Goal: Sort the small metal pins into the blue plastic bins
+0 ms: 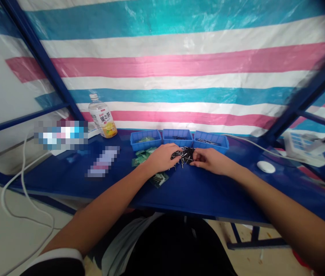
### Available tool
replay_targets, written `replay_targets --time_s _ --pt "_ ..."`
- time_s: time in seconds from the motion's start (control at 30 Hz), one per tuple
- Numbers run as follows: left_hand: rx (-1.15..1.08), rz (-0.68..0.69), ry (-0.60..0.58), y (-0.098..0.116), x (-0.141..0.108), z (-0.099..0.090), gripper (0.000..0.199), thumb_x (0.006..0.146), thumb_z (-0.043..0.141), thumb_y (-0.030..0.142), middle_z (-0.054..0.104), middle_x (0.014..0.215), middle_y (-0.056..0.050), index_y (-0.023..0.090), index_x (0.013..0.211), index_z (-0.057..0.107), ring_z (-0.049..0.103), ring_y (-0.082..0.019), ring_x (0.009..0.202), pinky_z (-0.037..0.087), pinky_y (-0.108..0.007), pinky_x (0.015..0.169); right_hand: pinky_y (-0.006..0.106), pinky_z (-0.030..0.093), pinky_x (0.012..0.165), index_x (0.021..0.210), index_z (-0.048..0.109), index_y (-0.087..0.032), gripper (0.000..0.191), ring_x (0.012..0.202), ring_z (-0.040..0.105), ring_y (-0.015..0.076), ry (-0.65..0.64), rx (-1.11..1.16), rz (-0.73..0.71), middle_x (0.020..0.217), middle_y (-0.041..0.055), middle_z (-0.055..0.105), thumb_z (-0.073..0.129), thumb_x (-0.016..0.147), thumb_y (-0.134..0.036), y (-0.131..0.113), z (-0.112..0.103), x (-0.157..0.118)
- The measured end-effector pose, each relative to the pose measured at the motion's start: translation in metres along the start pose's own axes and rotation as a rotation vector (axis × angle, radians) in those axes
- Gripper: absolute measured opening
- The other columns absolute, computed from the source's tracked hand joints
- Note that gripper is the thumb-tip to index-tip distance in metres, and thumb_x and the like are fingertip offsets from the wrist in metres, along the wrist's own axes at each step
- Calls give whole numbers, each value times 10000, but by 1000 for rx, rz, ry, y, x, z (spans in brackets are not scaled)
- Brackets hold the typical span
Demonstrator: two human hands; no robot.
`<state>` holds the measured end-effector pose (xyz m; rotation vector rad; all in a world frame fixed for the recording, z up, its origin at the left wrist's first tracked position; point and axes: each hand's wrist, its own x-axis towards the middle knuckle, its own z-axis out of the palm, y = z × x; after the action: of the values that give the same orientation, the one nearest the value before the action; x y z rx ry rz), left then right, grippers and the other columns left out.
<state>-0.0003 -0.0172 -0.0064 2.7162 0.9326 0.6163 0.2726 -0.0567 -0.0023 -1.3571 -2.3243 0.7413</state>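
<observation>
A heap of small black and silver pin-like pieces (pixel 187 155) lies on the blue tabletop between my hands. My left hand (pixel 165 156) curls around the heap's left side, with some pieces showing at its fingers. On the opposite side, my right hand (pixel 209 160) has thumb and fingers drawn together at the edge of the pile; what they pinch is too small to make out. Small green plastic bags (pixel 142 156) lie left of my left hand. Another bag holding silver pieces (pixel 159 178) lies below that wrist.
Behind the heap stand a left blue bin (pixel 133 145), a middle blue bin (pixel 176 142) and a right blue bin (pixel 223 148), holding small parts. A drink bottle (pixel 102 117) stands back left. A white round object (pixel 266 166) and white cable (pixel 254 146) lie right.
</observation>
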Motion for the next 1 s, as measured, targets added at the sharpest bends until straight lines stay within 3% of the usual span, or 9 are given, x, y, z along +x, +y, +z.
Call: replay_targets --time_s 0.23,0.53,0.73,0.87,1.0 --pt "4 24 -11 2 0 -1 350 1075 541 336 726 1364 -95 226 1375 684 670 -288 1264 538 -470 1082 383 528 772 1181 625 -211 326 818 639 220 260 -204 -96 1139 115 675 684 958 -442 -1 12 7" --pt "6 46 -10 5 1 -3 350 1067 543 314 735 1325 -112 213 1363 698 676 -294 1244 542 -473 1087 386 547 814 1240 708 -217 278 819 657 212 242 -179 -126 1089 97 675 600 1005 -320 -1 15 14" --pt "4 39 12 2 1 -1 339 1063 555 312 727 1338 -116 211 1349 704 669 -289 1255 544 -473 1093 369 541 756 1054 749 -228 172 780 658 210 262 -102 -103 986 66 728 674 960 -350 1 15 16" --pt "-5 34 21 1 0 1 331 1067 557 317 728 1339 -106 208 1345 700 662 -288 1265 541 -469 1093 384 555 805 989 762 -239 148 836 689 228 281 -50 -81 981 58 763 676 963 -356 3 15 17" --pt "-9 33 31 3 1 1 327 1068 557 316 733 1324 -101 210 1345 694 662 -283 1263 537 -465 1100 402 551 876 1021 775 -239 170 910 703 239 310 -98 -148 1015 63 766 627 996 -320 3 12 16"
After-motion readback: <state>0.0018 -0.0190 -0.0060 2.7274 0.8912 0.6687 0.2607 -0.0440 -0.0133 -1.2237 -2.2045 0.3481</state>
